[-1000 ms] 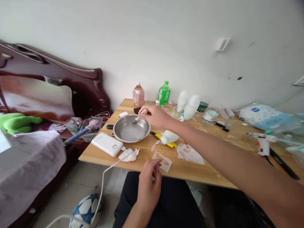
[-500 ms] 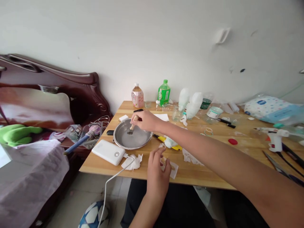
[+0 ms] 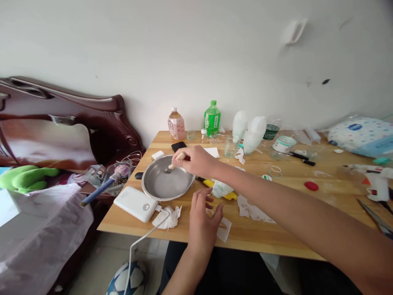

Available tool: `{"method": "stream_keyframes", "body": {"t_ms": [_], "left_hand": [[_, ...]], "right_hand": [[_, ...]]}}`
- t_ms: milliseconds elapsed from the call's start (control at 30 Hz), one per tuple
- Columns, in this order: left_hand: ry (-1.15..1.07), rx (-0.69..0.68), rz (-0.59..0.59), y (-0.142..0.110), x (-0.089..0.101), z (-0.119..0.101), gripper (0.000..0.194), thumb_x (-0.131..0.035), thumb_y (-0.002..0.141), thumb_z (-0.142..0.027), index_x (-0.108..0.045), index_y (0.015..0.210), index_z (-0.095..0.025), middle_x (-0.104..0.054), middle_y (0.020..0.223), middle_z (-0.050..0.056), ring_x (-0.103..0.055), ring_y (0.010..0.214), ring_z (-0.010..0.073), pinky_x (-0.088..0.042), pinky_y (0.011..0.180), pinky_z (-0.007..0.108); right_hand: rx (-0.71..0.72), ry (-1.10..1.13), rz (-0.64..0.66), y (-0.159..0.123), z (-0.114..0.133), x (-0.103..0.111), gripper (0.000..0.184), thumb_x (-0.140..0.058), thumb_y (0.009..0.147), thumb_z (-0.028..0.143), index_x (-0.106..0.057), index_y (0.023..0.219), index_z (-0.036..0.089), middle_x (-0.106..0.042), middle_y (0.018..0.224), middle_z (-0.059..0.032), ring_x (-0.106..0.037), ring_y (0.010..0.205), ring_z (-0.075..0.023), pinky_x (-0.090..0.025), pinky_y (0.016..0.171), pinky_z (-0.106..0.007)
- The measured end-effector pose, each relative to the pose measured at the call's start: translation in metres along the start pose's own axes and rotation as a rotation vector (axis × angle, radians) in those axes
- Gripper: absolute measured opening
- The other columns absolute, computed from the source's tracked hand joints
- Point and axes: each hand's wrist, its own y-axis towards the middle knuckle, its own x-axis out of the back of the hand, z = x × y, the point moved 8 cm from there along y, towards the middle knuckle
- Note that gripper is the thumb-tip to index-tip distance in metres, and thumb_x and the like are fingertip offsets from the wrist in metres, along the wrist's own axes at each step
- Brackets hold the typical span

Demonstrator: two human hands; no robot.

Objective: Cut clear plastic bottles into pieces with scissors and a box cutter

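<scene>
My right hand (image 3: pixel 196 160) reaches across the wooden table (image 3: pixel 276 229) and is closed on a small wooden-handled brush (image 3: pixel 175 160). The brush tip hangs over the far part of a round steel pan (image 3: pixel 162 189). My left hand (image 3: pixel 202 219) hovers with fingers spread over a white scrap of paper (image 3: pixel 224 229) near the table's front edge. It holds nothing.
A white power bank (image 3: pixel 135 203) with cable and a crumpled tissue (image 3: pixel 170 216) lie left of the pan. Bottles (image 3: pixel 211 119), a black phone (image 3: pixel 178 146), a yellow knife (image 3: pixel 229 196), a glue gun (image 3: pixel 376 184) and scissors (image 3: pixel 376 219) crowd the table. A bed headboard (image 3: pixel 76 114) stands left.
My right hand has shifted the brush about inside the pan. My left hand rose from the table's edge and spread over the paper scrap. The view tilted slightly.
</scene>
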Motion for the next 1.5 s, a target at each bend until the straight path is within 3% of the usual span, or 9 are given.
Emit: {"method": "stream_keyframes", "body": {"t_ms": [133,367,600,833,1000,1167,1267,1367,1500], "left_hand": [[0.010,-0.027,-0.003,0.003,-0.004,-0.004,0.038,-0.064,0.082,-0.010,-0.061,0.118,-0.022,-0.060,0.111,0.007,-0.064,0.086,0.0157,-0.058,0.074,0.032],[0.110,-0.056,-0.071,0.006,0.002,-0.002,0.035,-0.062,0.085,-0.012,-0.062,0.118,-0.024,-0.056,0.115,0.008,-0.064,0.081,0.0144,-0.058,0.073,0.031],[0.113,-0.099,-0.079,0.005,0.001,0.003,0.037,-0.061,0.084,-0.007,-0.062,0.116,-0.026,-0.059,0.113,0.008,-0.064,0.083,0.0165,-0.057,0.075,0.032],[0.077,-0.148,-0.157,0.004,0.004,0.007,0.036,-0.065,0.084,-0.013,-0.065,0.116,-0.028,-0.062,0.113,0.009,-0.065,0.089,0.0199,-0.057,0.071,0.031],[0.042,-0.091,-0.157,0.009,0.003,0.012,0.030,-0.067,0.086,-0.019,-0.067,0.114,-0.028,-0.061,0.116,0.008,-0.066,0.080,0.0159,-0.060,0.072,0.032],[0.076,-0.121,-0.119,0.016,-0.002,0.010,0.027,-0.071,0.085,-0.019,-0.069,0.111,-0.025,-0.061,0.114,0.008,-0.067,0.078,0.0145,-0.063,0.070,0.029],[0.095,-0.146,-0.107,0.019,-0.001,0.011,0.029,-0.072,0.083,-0.017,-0.069,0.110,-0.024,-0.060,0.110,0.007,-0.067,0.073,0.0130,-0.063,0.067,0.027],[0.130,-0.155,-0.111,0.022,0.002,0.012,0.029,-0.073,0.082,-0.017,-0.069,0.109,-0.025,-0.062,0.108,0.006,-0.066,0.070,0.0122,-0.063,0.064,0.025],[0.200,-0.173,-0.133,0.026,0.003,0.011,0.025,-0.075,0.080,-0.019,-0.072,0.104,-0.025,-0.066,0.106,0.006,-0.069,0.074,0.0150,-0.061,0.059,0.022]], "right_hand": [[0.012,0.045,-0.038,-0.007,0.001,0.004,0.016,-0.062,0.089,0.026,-0.074,0.085,0.016,-0.074,0.082,-0.0016,-0.055,0.065,-0.0110,-0.039,0.061,-0.024],[0.023,0.084,-0.038,-0.013,0.002,0.010,0.015,-0.065,0.089,0.029,-0.074,0.085,0.018,-0.070,0.071,0.0014,-0.053,0.059,-0.0102,-0.040,0.057,-0.023],[-0.154,0.375,-0.235,-0.063,-0.020,0.032,0.024,-0.065,0.091,0.041,-0.076,0.102,0.023,-0.073,0.074,-0.0012,-0.067,0.065,-0.0161,-0.056,0.059,-0.027],[-0.179,0.330,-0.808,-0.154,-0.065,0.118,0.020,-0.072,0.090,0.039,-0.080,0.103,0.028,-0.074,0.074,-0.0064,-0.069,0.065,-0.0191,-0.060,0.059,-0.031],[-0.198,0.375,-0.921,-0.209,-0.100,0.156,0.021,-0.067,0.092,0.045,-0.081,0.096,0.029,-0.071,0.069,-0.0067,-0.067,0.061,-0.0204,-0.054,0.049,-0.031],[-0.182,0.536,-0.747,-0.229,-0.122,0.144,0.024,-0.066,0.093,0.045,-0.080,0.093,0.026,-0.072,0.079,-0.0049,-0.061,0.058,-0.0143,-0.052,0.053,-0.027],[-0.220,0.609,-0.661,-0.226,-0.131,0.128,0.024,-0.065,0.094,0.044,-0.078,0.097,0.024,-0.069,0.069,-0.0026,-0.061,0.060,-0.0130,-0.051,0.057,-0.024],[-0.331,0.628,-0.695,-0.223,-0.140,0.121,0.027,-0.065,0.094,0.046,-0.078,0.095,0.022,-0.065,0.062,-0.0009,-0.058,0.056,-0.0112,-0.048,0.053,-0.021],[-0.444,0.575,-0.837,-0.227,-0.145,0.130,0.037,-0.069,0.089,0.054,-0.076,0.087,0.019,-0.064,0.058,-0.0012,-0.056,0.051,-0.0114,-0.047,0.049,-0.022]]}}
